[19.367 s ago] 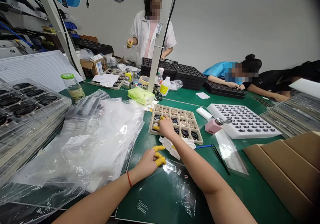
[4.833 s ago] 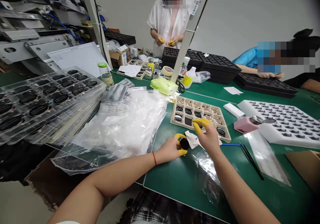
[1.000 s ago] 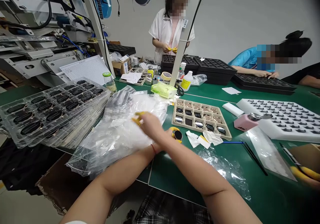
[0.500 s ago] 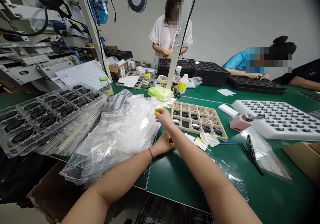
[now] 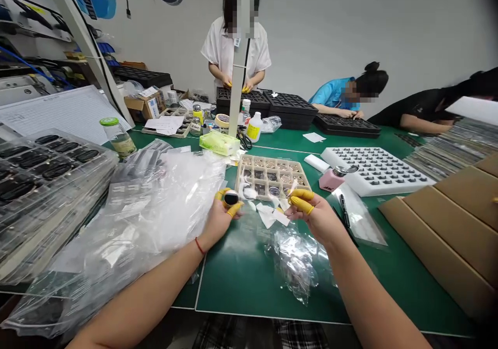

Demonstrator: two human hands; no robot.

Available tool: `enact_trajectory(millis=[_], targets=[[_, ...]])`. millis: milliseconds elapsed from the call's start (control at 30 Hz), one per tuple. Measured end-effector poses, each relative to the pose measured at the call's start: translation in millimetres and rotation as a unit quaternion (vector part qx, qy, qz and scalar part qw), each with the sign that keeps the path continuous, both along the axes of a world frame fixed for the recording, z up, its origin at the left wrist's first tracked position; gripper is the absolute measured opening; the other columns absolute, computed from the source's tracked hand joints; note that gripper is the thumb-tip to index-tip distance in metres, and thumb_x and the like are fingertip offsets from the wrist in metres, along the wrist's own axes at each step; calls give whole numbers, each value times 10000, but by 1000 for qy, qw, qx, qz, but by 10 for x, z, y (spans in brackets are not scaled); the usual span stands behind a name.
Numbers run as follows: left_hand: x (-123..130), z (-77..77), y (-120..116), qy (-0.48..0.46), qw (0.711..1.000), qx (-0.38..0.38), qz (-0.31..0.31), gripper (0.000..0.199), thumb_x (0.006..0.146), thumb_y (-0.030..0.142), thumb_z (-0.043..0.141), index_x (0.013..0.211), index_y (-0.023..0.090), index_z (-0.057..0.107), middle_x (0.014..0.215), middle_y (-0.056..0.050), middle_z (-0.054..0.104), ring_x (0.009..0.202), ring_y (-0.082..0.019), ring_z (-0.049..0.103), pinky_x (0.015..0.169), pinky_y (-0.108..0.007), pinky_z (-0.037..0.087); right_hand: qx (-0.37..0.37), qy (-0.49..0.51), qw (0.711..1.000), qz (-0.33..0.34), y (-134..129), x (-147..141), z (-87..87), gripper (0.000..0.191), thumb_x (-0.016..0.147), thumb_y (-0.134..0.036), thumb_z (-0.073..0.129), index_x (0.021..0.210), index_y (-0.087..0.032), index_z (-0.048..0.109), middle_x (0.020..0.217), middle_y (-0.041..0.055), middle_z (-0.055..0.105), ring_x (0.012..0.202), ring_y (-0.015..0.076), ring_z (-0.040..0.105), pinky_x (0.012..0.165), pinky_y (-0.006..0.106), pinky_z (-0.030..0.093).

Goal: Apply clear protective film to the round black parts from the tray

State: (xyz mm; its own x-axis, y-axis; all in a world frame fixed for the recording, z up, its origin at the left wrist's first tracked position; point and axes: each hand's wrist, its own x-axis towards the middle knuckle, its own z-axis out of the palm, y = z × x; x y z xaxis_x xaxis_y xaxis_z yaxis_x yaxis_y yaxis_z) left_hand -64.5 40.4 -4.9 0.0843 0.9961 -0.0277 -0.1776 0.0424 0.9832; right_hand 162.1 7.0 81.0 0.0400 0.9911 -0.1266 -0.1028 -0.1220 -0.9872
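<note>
A round black disc with a silvery rim (image 5: 231,198) is gripped by my left hand (image 5: 218,217), between fingers in yellow finger cots. My right hand (image 5: 313,211) wears yellow cots too, its fingers pinched on a small white scrap of cloth or tissue (image 5: 293,186). Behind both hands lies a beige compartment tray (image 5: 307,179) with round dark and rose-gold discs in its cells. White wipes (image 5: 266,215) are on the table between the hands, and crumpled clear plastic (image 5: 298,261) lies nearer to me.
Clear plastic bags (image 5: 155,204) spread at left, beside stacked clear trays (image 5: 78,183). To the right stand a pink pump bottle (image 5: 332,179), a white foam tray (image 5: 389,183) and cardboard dividers (image 5: 439,224). A pole (image 5: 235,100) rises behind a tissue pack (image 5: 220,143). Co-workers sit and stand beyond.
My view has turned right. My right hand has come from over the plastic bags to the right, uncrossing from the left. The disc now shows in my left hand, the white scrap in my right.
</note>
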Motion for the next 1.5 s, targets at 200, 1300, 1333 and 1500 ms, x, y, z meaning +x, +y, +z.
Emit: enact_trajectory(millis=[200,1300,1333,1500], targets=[[-52,142,-26,-76,993,73,48,514,754,319,661,1141,249,330,1145,-91,621,708,-176,715,596,-291,595,-54,-4,997,58,-73,194,-310,369,641,-441,749,890,-192,641,684,12,618,596,147,612,598,305,529],[-16,92,-221,-28,983,171,58,419,748,189,685,1086,244,443,1018,-33,682,899,-199,701,922,-423,531,-54,-103,981,158,-175,145,-621,313,728,-450,665,911,-195,663,863,48,651,737,163,604,711,332,504],[-18,101,-225,-26,982,177,52,414,750,182,682,1082,245,442,1016,-33,684,894,-196,702,919,-417,532,-41,-118,980,154,-173,148,-627,294,741,-439,654,918,-204,665,885,49,653,745,166,605,708,334,506],[-96,223,-169,-27,968,227,105,457,740,177,693,1096,246,416,1008,-32,685,968,-198,677,929,-398,525,227,-261,938,22,-166,229,-527,128,817,-319,587,883,-278,689,894,43,640,838,197,595,780,386,492]])
